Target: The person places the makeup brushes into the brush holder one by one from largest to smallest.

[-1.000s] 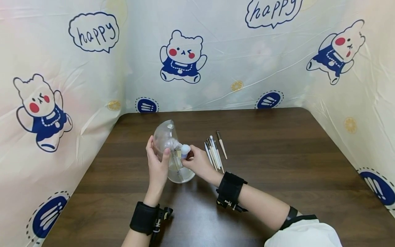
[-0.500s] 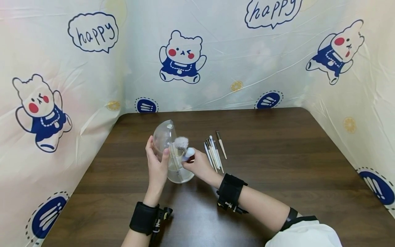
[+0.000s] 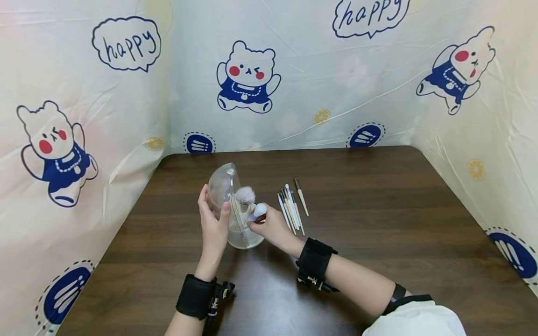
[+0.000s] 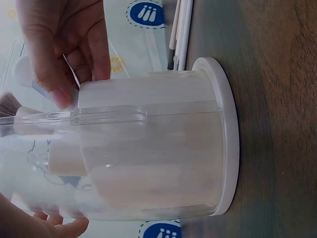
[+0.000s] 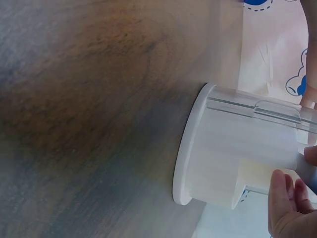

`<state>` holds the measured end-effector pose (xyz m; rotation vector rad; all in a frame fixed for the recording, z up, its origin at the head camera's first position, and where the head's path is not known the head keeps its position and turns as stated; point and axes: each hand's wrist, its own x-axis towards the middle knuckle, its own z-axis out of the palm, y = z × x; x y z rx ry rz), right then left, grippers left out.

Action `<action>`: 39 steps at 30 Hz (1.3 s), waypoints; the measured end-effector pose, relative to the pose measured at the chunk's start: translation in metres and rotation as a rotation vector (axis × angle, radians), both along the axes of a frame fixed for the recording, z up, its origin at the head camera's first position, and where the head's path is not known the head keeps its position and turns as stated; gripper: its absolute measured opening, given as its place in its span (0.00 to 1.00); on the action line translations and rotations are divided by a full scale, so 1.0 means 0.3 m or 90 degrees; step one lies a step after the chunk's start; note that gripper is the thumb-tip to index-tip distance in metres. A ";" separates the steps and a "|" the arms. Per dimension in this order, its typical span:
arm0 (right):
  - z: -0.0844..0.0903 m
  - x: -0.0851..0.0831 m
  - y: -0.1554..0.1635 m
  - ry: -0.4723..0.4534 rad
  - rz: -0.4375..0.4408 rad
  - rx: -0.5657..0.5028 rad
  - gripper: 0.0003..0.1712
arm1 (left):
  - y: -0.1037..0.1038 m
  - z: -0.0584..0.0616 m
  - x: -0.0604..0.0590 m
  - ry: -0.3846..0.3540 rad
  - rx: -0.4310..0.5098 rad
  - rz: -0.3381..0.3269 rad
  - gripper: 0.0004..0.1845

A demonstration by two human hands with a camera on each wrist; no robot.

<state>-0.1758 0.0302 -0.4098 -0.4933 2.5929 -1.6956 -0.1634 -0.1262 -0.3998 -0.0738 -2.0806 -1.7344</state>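
A clear makeup brush holder (image 3: pixel 244 239) with a domed cover and white base stands upright on the table. My left hand (image 3: pixel 215 226) grips its cover from the left, thumb in front. At its open right side, my right hand (image 3: pixel 271 225) pinches a small item with a rounded white head (image 3: pixel 260 209) and a pale grey-lavender body, tilted to the right. Its lower end is hidden by the fingers; in the left wrist view the right thumb (image 4: pixel 60 98) is right at the inner cup's rim. A fluffy makeup brush (image 3: pixel 245 196) stands inside the holder.
Several slim makeup brushes (image 3: pixel 291 207) lie in a bundle right of the holder, with one dark-headed brush (image 3: pixel 301 197) slightly apart. The brown wooden table (image 3: pixel 378 205) is bordered by a printed cloth backdrop (image 3: pixel 294 84) with bears.
My right hand has shifted slightly right, and the white-headed item has gone from upright to tilted, uncovering the fluffy brush behind it. The left hand keeps its place on the holder.
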 end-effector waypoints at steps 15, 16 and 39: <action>-0.037 0.057 -0.002 -0.072 -0.006 0.041 0.25 | -0.004 -0.001 -0.001 -0.008 -0.002 0.007 0.49; -0.036 0.066 -0.006 -0.076 -0.009 0.048 0.28 | -0.004 -0.001 -0.001 -0.008 -0.002 0.007 0.49; -0.064 0.094 -0.031 -0.226 0.040 -0.110 0.47 | -0.004 -0.006 -0.006 0.002 -0.002 0.007 0.49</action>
